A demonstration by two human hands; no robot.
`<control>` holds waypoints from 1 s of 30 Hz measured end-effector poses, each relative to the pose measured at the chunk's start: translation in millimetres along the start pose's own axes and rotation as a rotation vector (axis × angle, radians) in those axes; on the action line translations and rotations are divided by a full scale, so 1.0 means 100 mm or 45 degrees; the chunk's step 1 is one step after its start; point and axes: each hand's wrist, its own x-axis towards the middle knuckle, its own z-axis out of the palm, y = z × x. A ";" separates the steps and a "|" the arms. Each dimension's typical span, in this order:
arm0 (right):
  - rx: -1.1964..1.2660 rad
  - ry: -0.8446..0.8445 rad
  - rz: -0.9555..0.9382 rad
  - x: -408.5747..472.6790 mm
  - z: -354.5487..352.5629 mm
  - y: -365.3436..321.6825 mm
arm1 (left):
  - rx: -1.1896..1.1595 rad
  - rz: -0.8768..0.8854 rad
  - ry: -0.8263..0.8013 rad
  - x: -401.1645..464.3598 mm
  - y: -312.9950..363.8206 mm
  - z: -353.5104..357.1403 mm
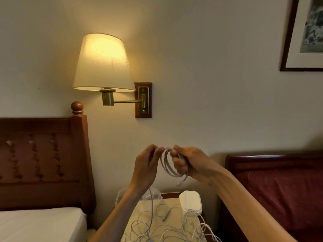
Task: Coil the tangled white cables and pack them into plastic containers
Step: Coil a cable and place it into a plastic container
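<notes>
Both hands are raised in front of the wall, above a nightstand. My right hand (187, 163) grips a small coil of white cable (168, 165), with several loops hanging between the hands and a plug end dangling below. My left hand (146, 165) pinches the same cable at the top of the coil; a strand runs from it down to a tangle of white cables (162, 226) on the nightstand. A clear plastic container (153, 193) stands at the back left of the nightstand, partly hidden by my left forearm. A white lidded container (190, 200) stands at the back right.
The nightstand (173, 201) sits between a bed with a dark wooden headboard (43, 154) on the left and a red bed (279, 189) on the right. A lit wall lamp (103, 63) hangs above. A framed picture (305, 35) hangs at the upper right.
</notes>
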 end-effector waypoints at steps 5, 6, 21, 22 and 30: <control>0.353 0.029 -0.065 0.05 -0.12 -0.24 | -0.298 -0.465 -0.032 -0.39 -0.49 0.06; 0.373 0.032 -0.067 0.06 -0.14 -0.28 | -0.327 -0.557 -0.040 -0.48 -0.56 0.08; -0.878 0.386 -0.413 0.31 -0.25 0.39 | -0.045 -0.270 -0.807 -0.28 0.03 -0.08; -0.903 0.362 -0.401 0.32 -0.25 0.45 | -0.074 -0.249 -0.776 -0.25 0.07 -0.11; -0.770 0.066 -0.149 0.29 -0.13 0.49 | -0.075 -0.230 -0.306 -0.18 -0.13 -0.22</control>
